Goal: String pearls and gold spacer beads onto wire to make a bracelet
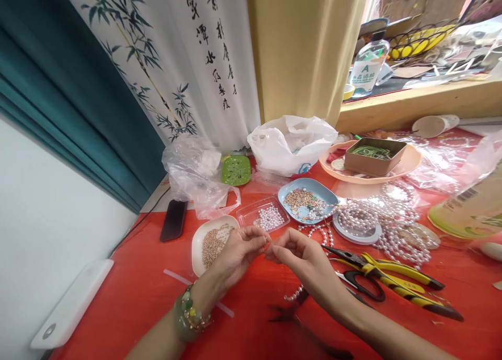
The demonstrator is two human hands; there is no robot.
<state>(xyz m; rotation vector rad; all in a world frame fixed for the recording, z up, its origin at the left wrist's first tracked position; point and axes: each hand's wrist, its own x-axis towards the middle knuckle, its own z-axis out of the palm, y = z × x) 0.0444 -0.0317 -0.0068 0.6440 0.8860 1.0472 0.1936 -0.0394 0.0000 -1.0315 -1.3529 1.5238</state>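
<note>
My left hand and my right hand meet fingertip to fingertip above the red table, both pinched on something too small to name. A string of pearls hangs down below my right hand. A green bead bracelet is on my left wrist. Just beyond my hands lie a white dish of small gold beads, a clear tray of white pearls and a blue dish of mixed metal parts.
Yellow-handled pliers and black scissors lie right of my hands. Finished pearl bracelets are piled behind them. A black phone, plastic bags, a green dish and a metal tin on a pink tray stand farther back.
</note>
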